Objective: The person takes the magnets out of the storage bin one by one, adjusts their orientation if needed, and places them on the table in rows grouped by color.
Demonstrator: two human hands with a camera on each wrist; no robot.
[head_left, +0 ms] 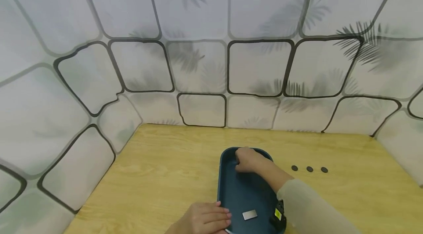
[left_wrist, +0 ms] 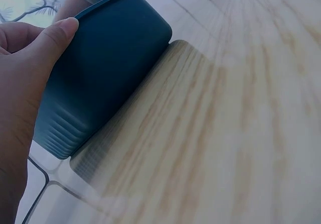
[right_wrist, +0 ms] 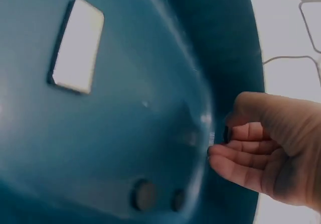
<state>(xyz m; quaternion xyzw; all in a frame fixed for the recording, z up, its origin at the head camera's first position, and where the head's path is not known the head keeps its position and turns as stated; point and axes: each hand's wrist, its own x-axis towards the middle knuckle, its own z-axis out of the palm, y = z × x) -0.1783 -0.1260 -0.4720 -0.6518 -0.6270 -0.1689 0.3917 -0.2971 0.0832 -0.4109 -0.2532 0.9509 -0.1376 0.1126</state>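
Note:
A deep blue-green tray (head_left: 244, 193) stands on the table. At its near left corner my left hand (head_left: 208, 217) grips the rim, thumb (left_wrist: 65, 30) on the outer wall. Inside the tray's far end, my right hand (head_left: 248, 159) has its fingers curled down by the wall. The right wrist view shows that hand (right_wrist: 271, 148) pinching something small and dark, apparently a disc, mostly hidden by the fingers. Two dark discs (right_wrist: 145, 195) are on the tray floor. A flat silver rectangular block (head_left: 249, 215) lies near the tray's front end.
Three dark discs (head_left: 309, 169) lie in a row on the wooden table (head_left: 172, 168), right of the tray. A patterned curtain-like wall (head_left: 201, 65) borders the table's back and sides. A black wrist device (head_left: 279, 215) with a yellow label sits at the tray's right edge.

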